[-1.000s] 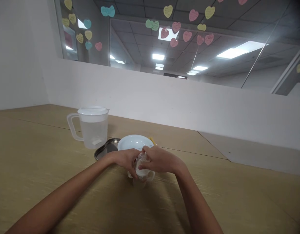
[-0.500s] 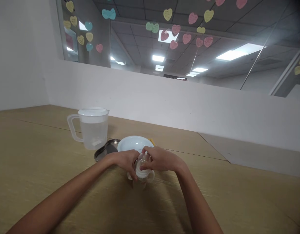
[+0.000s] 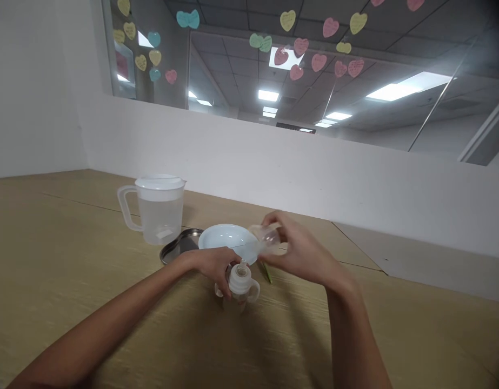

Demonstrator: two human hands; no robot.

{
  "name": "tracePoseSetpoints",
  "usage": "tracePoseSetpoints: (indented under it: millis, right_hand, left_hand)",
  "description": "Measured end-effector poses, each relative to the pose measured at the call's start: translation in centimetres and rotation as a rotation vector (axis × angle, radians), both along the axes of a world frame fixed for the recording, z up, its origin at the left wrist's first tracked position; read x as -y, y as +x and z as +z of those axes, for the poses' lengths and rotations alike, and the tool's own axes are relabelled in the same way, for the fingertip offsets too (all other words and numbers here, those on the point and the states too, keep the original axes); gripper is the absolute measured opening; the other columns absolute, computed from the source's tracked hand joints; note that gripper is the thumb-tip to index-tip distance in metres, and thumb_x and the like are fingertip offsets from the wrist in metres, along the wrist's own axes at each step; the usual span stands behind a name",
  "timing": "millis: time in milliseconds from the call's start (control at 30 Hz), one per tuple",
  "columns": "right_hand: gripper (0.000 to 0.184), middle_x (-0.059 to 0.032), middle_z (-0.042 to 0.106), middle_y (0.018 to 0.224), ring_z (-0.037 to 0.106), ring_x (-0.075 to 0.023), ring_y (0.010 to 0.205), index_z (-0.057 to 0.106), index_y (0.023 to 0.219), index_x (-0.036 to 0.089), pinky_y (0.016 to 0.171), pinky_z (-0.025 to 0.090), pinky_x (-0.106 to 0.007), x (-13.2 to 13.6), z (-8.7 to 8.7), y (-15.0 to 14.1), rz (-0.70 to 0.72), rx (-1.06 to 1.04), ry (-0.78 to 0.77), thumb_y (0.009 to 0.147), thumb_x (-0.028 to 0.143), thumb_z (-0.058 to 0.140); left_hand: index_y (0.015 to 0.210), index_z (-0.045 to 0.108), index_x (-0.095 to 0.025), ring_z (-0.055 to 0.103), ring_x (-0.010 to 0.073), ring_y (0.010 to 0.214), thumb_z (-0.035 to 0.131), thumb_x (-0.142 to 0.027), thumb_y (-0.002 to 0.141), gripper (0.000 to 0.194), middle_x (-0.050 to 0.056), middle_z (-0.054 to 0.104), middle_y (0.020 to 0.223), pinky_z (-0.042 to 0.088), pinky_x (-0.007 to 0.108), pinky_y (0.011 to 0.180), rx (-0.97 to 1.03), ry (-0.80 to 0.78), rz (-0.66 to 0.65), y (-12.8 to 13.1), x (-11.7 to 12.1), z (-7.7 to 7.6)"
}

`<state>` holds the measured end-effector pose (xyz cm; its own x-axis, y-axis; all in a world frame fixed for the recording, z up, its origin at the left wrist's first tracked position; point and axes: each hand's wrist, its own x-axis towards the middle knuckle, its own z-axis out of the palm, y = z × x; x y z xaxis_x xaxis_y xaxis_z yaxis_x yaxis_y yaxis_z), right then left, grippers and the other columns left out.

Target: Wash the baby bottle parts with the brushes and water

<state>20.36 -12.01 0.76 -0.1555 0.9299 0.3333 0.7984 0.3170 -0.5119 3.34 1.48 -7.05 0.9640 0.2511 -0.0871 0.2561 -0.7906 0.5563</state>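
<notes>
Clear cap (image 3: 269, 239) now off bottle, up in right hand's (image 3: 300, 249) curled fingers, beside white bowl (image 3: 223, 237)'s right rim. Left hand (image 3: 217, 270) fingers clamped round bottle (image 3: 239, 283), mid-worktop (image 3: 184, 340), well in from back edge.

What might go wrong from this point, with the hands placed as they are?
The left hand grips the two-handled bottle from one side, so a bump might tip it.

The right hand holds a clear cap, blurred, by fingertips near the bowl; it could slip or knock the rim.
</notes>
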Motion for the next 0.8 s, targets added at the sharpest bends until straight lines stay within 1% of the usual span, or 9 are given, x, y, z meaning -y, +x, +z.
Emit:
tracePoseSetpoints:
  millis: [100,200,267,333,433,533,633,800]
  right_hand:
    - [0.041,-0.0043,0.051,0.097,0.051,-0.0178,0.083,0.036,0.102,0.023,0.069,0.04,-0.028,-0.6,-0.1,0.6,-0.113,-0.121,0.12,0.067,0.027,0.057]
    - [0.038,-0.0033,0.05,0.096,0.049,-0.0168,0.08,0.037,0.097,0.022,0.069,0.038,-0.028,-2.5,-1.3,1.2,-0.133,-0.122,0.162,0.065,0.026,0.056]
    - [0.035,-0.0024,0.05,0.091,0.047,-0.0161,0.076,0.04,0.093,0.021,0.065,0.037,-0.027,-4.2,-2.5,1.6,-0.137,-0.088,0.107,0.063,0.027,0.056]
    - [0.033,-0.0025,0.052,0.09,0.047,-0.0163,0.076,0.044,0.092,0.019,0.065,0.036,-0.028,-5.7,-3.8,1.9,-0.116,-0.057,0.013,0.063,0.028,0.057]
    - [0.03,-0.003,0.055,0.089,0.049,-0.017,0.078,0.047,0.095,0.018,0.069,0.036,-0.028,-7.3,-5.4,2.2,-0.08,-0.033,-0.112,0.068,0.03,0.054]
    - [0.027,-0.0028,0.056,0.085,0.05,-0.017,0.078,0.045,0.099,0.018,0.069,0.035,-0.027,-8.2,-6.7,2.1,-0.071,-0.009,-0.204,0.074,0.029,0.047]
    - [0.027,-0.0036,0.056,0.088,0.05,-0.0166,0.077,0.044,0.1,0.018,0.067,0.035,-0.026,-8.9,-7.8,2.0,-0.06,0.021,-0.261,0.074,0.027,0.045]
    - [0.029,-0.0057,0.057,0.094,0.051,-0.0172,0.082,0.046,0.101,0.017,0.068,0.036,-0.026,-9.6,-9.0,1.9,-0.047,0.049,-0.285,0.074,0.026,0.045]
  left_hand:
    - [0.105,0.06,-0.019,0.059,0.0195,0.084,0.08,-0.033,0.049,0.06,0.001,0.066,0.092,0.043,0.024,0.071,-0.019,0.028,0.012,0.0,0.1,0.1]
    - [0.107,0.059,-0.019,0.059,0.0191,0.085,0.08,-0.032,0.049,0.062,0.001,0.066,0.094,0.042,0.024,0.072,-0.015,0.03,0.004,0.0,0.2,0.1]
    - [0.105,0.06,-0.019,0.059,0.0184,0.085,0.08,-0.032,0.05,0.06,0.0,0.066,0.095,0.042,0.023,0.072,-0.009,0.023,-0.002,0.0,0.2,0.2]
    - [0.1,0.061,-0.019,0.059,0.0179,0.083,0.079,-0.032,0.051,0.054,0.0,0.066,0.092,0.042,0.022,0.07,-0.006,0.023,-0.006,-0.1,0.3,0.3]
    - [0.092,0.062,-0.017,0.059,0.0179,0.08,0.079,-0.032,0.051,0.046,0.0,0.066,0.087,0.042,0.022,0.067,-0.007,0.039,-0.002,-0.1,0.5,0.6]
    - [0.091,0.063,-0.017,0.058,0.018,0.078,0.079,-0.031,0.05,0.046,0.0,0.066,0.086,0.042,0.022,0.066,-0.006,0.036,0.002,-0.1,0.6,0.7]
    - [0.092,0.063,-0.017,0.059,0.0181,0.079,0.079,-0.03,0.05,0.047,-0.001,0.066,0.087,0.043,0.023,0.067,-0.004,0.033,0.001,0.0,0.5,0.5]
    - [0.09,0.063,-0.018,0.059,0.0181,0.079,0.079,-0.031,0.049,0.046,-0.001,0.066,0.086,0.043,0.023,0.066,0.006,0.025,-0.002,0.0,0.5,0.4]
